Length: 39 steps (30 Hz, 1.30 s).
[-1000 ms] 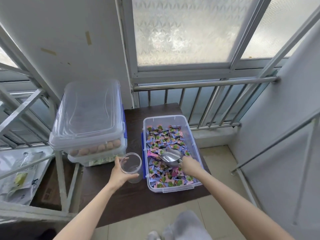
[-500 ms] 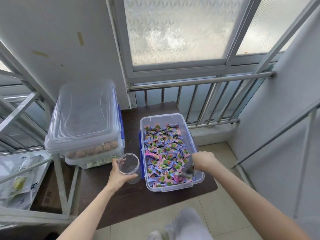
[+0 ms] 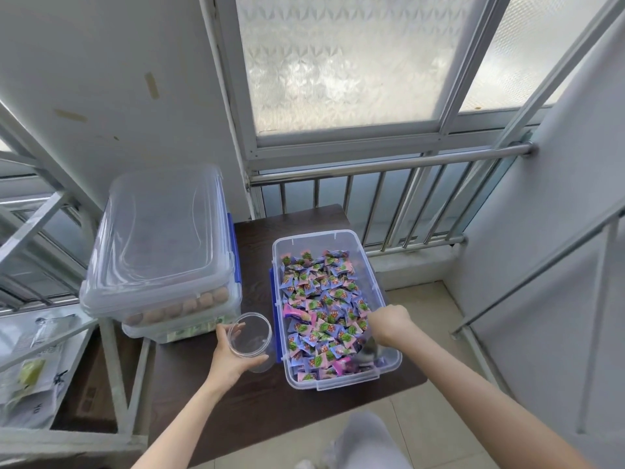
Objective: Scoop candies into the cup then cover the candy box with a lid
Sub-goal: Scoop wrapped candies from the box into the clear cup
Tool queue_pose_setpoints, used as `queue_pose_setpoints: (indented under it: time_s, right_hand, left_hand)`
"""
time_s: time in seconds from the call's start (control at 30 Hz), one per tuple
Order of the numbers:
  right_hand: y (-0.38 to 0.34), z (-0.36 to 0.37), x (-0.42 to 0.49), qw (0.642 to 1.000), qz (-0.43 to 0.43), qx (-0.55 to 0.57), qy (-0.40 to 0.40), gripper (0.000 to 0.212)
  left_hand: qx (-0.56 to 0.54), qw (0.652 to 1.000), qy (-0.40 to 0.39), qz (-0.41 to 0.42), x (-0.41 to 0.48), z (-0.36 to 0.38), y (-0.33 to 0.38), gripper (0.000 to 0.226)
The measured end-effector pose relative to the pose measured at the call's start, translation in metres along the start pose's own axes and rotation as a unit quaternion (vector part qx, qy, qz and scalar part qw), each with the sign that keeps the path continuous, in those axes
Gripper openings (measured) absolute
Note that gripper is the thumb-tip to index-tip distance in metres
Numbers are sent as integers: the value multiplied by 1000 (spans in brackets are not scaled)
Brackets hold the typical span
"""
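Clear plastic dominates the dark wood-grain counter: a shallow, round-cornered candy box with blue side latches, heaped with small crinkly square wrappers in purple, pink and green. A second ago the metal scoop lay bowl-up near the middle of the candies; now the right hand has drawn it to the near right corner and tipped it down, so only a blurred glint of the bowl shows under the knuckles. That reads as the digging stroke of the first scoop, with nothing yet carried over. The right hand is closed around the scoop's handle, though the fingers themselves are hidden beneath it. The left hand has barely shifted: it curls around the cup, a thin-walled round tub, empty, standing on the counter just beside the box's left wall with its mouth tilted slightly toward the camera. The lid, a domed translucent sheet with a raised rim, rests on the stacked boxes at the left, through whose wall round brownish pieces show; it lies well apart from the candy box, so covering comes later.
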State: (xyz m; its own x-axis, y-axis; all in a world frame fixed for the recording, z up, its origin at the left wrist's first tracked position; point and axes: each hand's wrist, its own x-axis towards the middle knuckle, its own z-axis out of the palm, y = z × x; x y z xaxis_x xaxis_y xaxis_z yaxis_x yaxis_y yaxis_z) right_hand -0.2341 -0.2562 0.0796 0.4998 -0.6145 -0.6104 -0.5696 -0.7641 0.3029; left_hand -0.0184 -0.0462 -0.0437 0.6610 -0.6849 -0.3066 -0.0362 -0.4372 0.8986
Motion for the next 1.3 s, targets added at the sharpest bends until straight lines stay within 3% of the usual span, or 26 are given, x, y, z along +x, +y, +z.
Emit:
queue_pose_setpoints:
  time_s: [0.13, 0.33, 0.63, 0.8, 1.03, 1.17, 1.3]
  right_hand:
    - [-7, 11, 11, 995, 33, 83, 37, 28]
    - [-26, 39, 36, 978, 41, 185, 89, 26]
    - [-70, 82, 72, 888, 68, 434, 133, 18]
    - [-86, 67, 92, 809, 29, 578, 102, 24]
    - [-91, 60, 112, 804, 28, 585, 103, 13]
    - [-90, 46, 124, 748, -12, 663, 26, 27]
    - [-91, 52, 130, 736, -44, 676, -4, 29]
  left_hand:
    - [-11, 1000, -2, -3, -1, 0, 2, 80]
    - [-18, 1000, -8, -5, -1, 0, 2, 82]
    - [-10, 1000, -6, -6, 1, -1, -2, 87]
    - [-2, 1000, -2, -7, -2, -1, -2, 86]
    - [-1, 1000, 8, -9, -2, 1, -5, 84]
    - [-5, 1000, 14, -22, -2, 1, -6, 91]
    - [-2, 999, 20, -29, -3, 1, -4, 90]
